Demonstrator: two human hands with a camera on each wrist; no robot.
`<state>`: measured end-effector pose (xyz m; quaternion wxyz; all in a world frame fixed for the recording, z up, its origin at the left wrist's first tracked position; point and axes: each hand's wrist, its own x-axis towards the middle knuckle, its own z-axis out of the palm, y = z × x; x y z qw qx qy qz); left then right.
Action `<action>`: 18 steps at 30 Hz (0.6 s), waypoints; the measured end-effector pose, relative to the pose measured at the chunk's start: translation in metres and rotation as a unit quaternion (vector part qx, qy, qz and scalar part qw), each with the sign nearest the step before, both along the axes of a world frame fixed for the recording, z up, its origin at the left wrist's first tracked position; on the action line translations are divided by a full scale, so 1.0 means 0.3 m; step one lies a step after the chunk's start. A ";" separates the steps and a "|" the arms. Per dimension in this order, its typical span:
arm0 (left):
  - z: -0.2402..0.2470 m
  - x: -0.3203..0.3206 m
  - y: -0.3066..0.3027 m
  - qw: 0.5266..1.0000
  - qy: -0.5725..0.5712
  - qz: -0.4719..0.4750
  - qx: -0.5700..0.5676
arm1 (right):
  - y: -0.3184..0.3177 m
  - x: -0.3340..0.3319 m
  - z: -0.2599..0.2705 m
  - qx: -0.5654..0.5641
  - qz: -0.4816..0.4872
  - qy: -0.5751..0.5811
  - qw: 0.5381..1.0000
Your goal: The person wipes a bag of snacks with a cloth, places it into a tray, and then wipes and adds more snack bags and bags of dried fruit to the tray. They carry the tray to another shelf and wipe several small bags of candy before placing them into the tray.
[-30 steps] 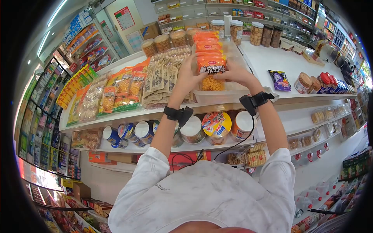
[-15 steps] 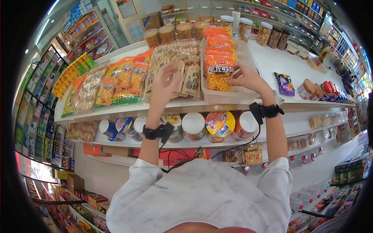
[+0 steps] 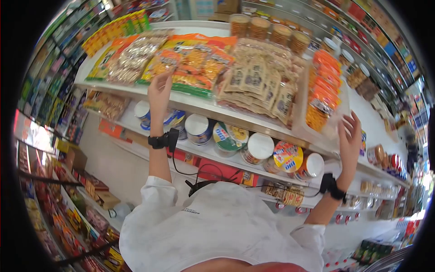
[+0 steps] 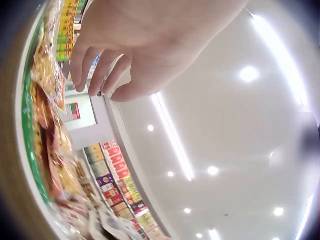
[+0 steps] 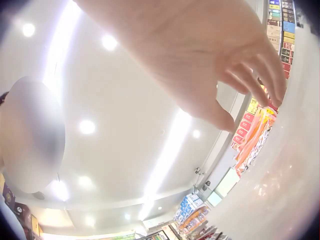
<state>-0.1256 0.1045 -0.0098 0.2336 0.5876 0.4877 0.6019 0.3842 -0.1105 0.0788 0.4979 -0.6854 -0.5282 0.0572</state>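
Observation:
My left hand (image 3: 160, 93) is raised in front of the orange-and-green snack bags (image 3: 197, 59) on the counter. Its fingers are loosely bent and hold nothing; the left wrist view shows the hand (image 4: 145, 40) above the clear wrappers. At the right end, my right hand (image 3: 350, 138) is beside the near right corner of a translucent plastic bin (image 3: 300, 115), fingers spread a little. Inside the bin stands a row of orange snack packets (image 3: 325, 86). The right wrist view has that hand (image 5: 215, 65) close to the bin's pale wall, with nothing in its grasp.
Between the hands lie tan fish-snack packets (image 3: 260, 81) in a heap. Round tubs (image 3: 258, 148) line the shelf below the counter edge. Jars of biscuits (image 3: 259, 28) stand along the back. Black cables (image 3: 199, 173) run from the wristbands across the front.
Both hands have let go of the orange packet in the bin. My left hand has moved far left past the tan packets; my right has drawn to the bin's right side. The view has turned left.

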 end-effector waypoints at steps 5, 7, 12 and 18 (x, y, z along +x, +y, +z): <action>-0.118 -0.171 0.180 0.984 0.154 0.085 -0.010 | -0.105 -0.184 -0.018 0.077 0.006 0.042 0.996; -0.139 -0.199 0.252 0.969 0.221 0.112 0.012 | -0.129 -0.283 -0.019 0.069 0.019 0.076 0.995; -0.216 -0.240 0.386 0.940 0.295 0.148 0.092 | -0.166 -0.376 -0.096 0.042 0.042 0.088 0.994; -0.199 -0.221 0.356 0.939 0.304 0.146 0.068 | -0.191 -0.443 -0.123 0.029 0.029 0.123 0.992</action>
